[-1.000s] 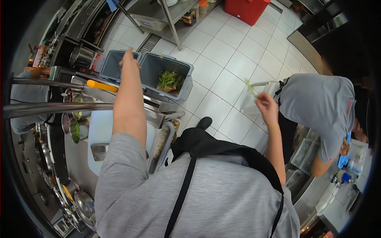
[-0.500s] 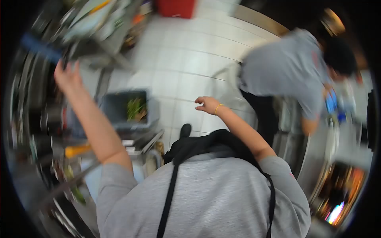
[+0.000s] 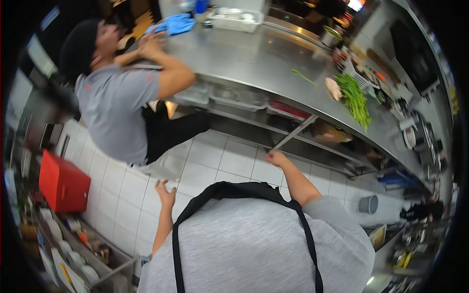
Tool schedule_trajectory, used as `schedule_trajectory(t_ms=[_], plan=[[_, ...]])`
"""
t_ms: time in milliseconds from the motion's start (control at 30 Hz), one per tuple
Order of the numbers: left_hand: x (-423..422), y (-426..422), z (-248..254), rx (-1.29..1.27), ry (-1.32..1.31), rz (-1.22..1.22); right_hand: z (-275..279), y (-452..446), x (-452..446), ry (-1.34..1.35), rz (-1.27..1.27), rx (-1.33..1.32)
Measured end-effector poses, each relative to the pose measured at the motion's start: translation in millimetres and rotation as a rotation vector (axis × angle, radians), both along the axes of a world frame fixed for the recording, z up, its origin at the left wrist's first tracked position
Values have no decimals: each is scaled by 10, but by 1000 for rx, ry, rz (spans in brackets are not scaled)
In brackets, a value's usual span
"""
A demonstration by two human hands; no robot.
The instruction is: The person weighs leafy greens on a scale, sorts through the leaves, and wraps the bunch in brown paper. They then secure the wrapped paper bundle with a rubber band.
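My left hand [image 3: 166, 193] is held low in front of me over the tiled floor, its fingers apart and curved, with nothing in it. Further right, my right hand [image 3: 277, 157] is closed in a fist, and nothing shows in it. From this view the fist overlaps the lower end of a metal table leg [image 3: 298, 132]; I cannot tell whether they touch. Beyond it runs a long steel counter [image 3: 234, 58]. On this counter lie a bunch of leafy greens [image 3: 354, 97], a pale pinkish piece of food [image 3: 333, 89] and a single green stalk [image 3: 303, 76].
A co-worker in a grey shirt [image 3: 117, 107] leans at the counter's left end near a blue cloth [image 3: 171, 24]. A red box [image 3: 63, 183] stands left, above a shelf [image 3: 105, 266] of goods. A grey bucket [image 3: 368, 204] sits on the floor to the right.
My view has swung round to face the counter. My left hand has come back from the shelving on the left. My right hand has gone from loosely curled to a fist.
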State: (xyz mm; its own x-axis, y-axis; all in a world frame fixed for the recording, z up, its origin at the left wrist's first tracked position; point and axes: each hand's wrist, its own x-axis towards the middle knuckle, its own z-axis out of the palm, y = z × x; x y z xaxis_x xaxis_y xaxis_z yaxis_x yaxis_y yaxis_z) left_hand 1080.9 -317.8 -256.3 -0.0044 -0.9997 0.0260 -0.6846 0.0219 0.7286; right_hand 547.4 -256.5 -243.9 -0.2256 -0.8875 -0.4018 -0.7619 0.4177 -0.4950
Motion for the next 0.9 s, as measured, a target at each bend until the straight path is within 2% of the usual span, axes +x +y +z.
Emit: schedule_trajectory(t_ms=[33, 100, 200, 267, 400, 467, 533, 600, 633, 667, 700, 733, 800, 900], plan=[[-430, -158, -33, -31, 16, -113, -10, 345, -256, -31, -78, 108], [-1257, -440, -66, -47, 50, -222, 138, 928, -680, -273, -326, 325], [-2365, -697, 191, -17, 53, -399, 327, 1343, -1298, -379, -486, 262], [-2950, -813, 380, -41, 29, -533, 569, 1279, -1668, -465, -467, 64], [-3769, -831, 1054, -11, 119, -579, 1507, 496, -1997, -405, -341, -450], [-4019, -863, 1233, -75, 158, -701, 1901, 10, -2073, -263, -294, -537], [-4227, -888, 1543, -64, 172, -728, 2111, -486, -2172, 1, -228, -647], [-4416, -990, 1793, 66, 257, -749, 2018, -981, -2383, 119, -289, -669], [-4491, -1068, 1830, 2, 295, -782, 2007, -1204, -2452, 117, -308, -666], [-4528, -1146, 1837, 15, 287, -799, 1981, -1391, -2488, 259, -348, -637], [-4603, -1259, 1861, 80, 357, -854, 1969, -1522, -2547, 409, -386, -609], [-4704, -1378, 1900, 141, 435, -907, 1934, -1619, -2622, 419, -399, -607], [-4859, -1555, 1990, 226, 474, -942, 1790, -1819, -2743, 591, -414, -413], [-5150, -1889, 2132, 634, 678, -1012, 1660, -1927, -2868, 656, -356, -384]])
